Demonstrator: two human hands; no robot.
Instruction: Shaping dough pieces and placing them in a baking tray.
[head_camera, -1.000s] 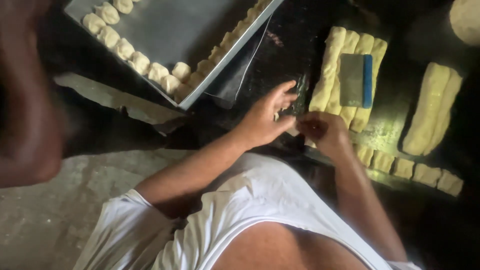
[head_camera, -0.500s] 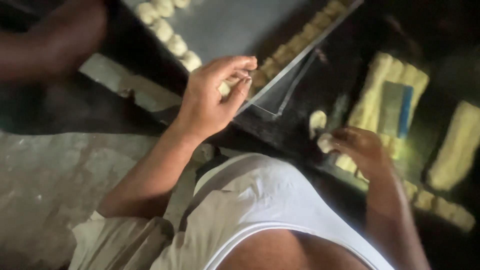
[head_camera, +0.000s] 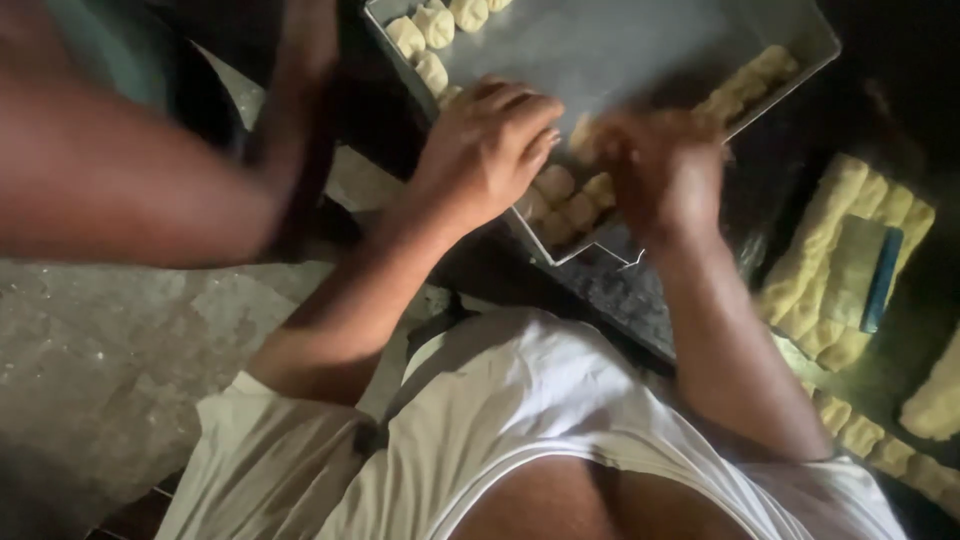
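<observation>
Left hand (head_camera: 487, 150): fingers curled, palm down on pale dough pieces (head_camera: 560, 200) lining near edge of grey metal baking tray (head_camera: 640, 50). Right hand (head_camera: 660, 170): blurred, grip cannot be told. Risk, judged: pressing could squash neighbouring pieces

Both hands, left (head_camera: 490, 150) and right (head_camera: 665, 170), moved onto tray (head_camera: 640, 50) corner dough pieces (head_camera: 565, 200).

Metal tray (head_camera: 640, 50) at top centre, dough pieces (head_camera: 560, 195) lined along its near corner and left rim. Left hand (head_camera: 490, 150) and right hand (head_camera: 665, 170) side by side over that corner. Right of the tray, dough strips (head_camera: 815, 270) with a scraper (head_camera: 868, 275) on top; cut dough chunks (head_camera: 860, 432) nearer. Another person's arm (head_camera: 130, 180) far left.
</observation>
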